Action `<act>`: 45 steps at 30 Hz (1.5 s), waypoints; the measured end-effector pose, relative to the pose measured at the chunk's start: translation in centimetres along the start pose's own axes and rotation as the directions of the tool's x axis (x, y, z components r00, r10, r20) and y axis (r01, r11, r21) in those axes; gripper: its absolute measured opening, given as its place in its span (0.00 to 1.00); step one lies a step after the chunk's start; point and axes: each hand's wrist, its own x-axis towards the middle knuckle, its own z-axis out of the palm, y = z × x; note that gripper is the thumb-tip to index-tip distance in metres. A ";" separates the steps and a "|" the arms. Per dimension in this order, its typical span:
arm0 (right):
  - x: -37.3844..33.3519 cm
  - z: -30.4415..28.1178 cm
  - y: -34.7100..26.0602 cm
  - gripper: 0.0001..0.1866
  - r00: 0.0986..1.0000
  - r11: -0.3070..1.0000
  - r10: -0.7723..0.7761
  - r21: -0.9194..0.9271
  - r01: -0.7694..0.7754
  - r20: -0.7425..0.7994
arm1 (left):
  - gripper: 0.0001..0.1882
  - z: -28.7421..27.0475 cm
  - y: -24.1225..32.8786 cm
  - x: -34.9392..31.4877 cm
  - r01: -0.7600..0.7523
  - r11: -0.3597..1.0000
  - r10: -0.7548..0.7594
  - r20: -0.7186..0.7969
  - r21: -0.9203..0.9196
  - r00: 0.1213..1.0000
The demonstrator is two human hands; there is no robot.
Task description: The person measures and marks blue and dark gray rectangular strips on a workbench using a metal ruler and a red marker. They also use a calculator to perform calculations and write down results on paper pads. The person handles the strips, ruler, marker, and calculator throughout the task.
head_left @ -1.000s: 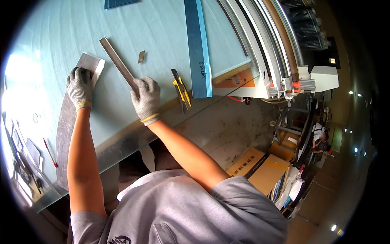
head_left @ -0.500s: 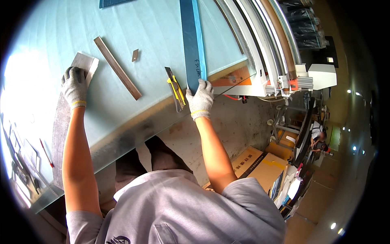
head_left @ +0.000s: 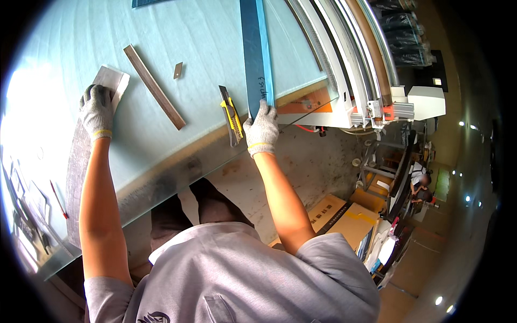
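My left hand (head_left: 97, 113), in a grey knitted glove, is wrapped over the upper part of a long, flat grey metal bar (head_left: 78, 167) lying on the table's left side. My right hand (head_left: 262, 129), gloved alike, grips the near end of a long dark-blue strip (head_left: 253, 48) at the table's front edge. The strip has a lighter blue band along its right side and handwriting near my fingers. Just left of that hand lies a yellow utility knife (head_left: 232, 118), its dark blade extended away from me.
On the pale table (head_left: 204, 54) lie a narrow brown strip (head_left: 154, 87) and a small brown piece (head_left: 178, 70). A red pen-like stick (head_left: 58, 199) is at far left. A white-railed machine (head_left: 371, 64) borders the right; cardboard boxes (head_left: 344, 215) stand below it. Another person (head_left: 418, 179) is farther off.
My right hand has shifted slightly left and up along the blue strip's end. My left hand has moved slightly up and left. The metal bar and the knife look nearly unmoved.
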 end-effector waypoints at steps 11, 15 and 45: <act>0.8 1.5 2.9 0.37 0.975 0.986 -0.151 -0.093 0.137 -0.165 | 0.12 0.4 -0.3 0.0 -0.012 0.999 0.013 -0.019 0.038 1.000; 0.1 1.2 3.4 0.36 0.972 0.987 -0.151 -0.075 0.139 -0.181 | 0.12 0.2 -0.1 0.0 -0.003 0.999 0.003 -0.013 0.040 1.000; 1.2 0.0 3.5 0.14 0.980 0.990 -0.130 0.027 0.136 -0.147 | 0.12 0.0 -0.1 -0.1 0.021 1.000 -0.021 -0.005 0.018 1.000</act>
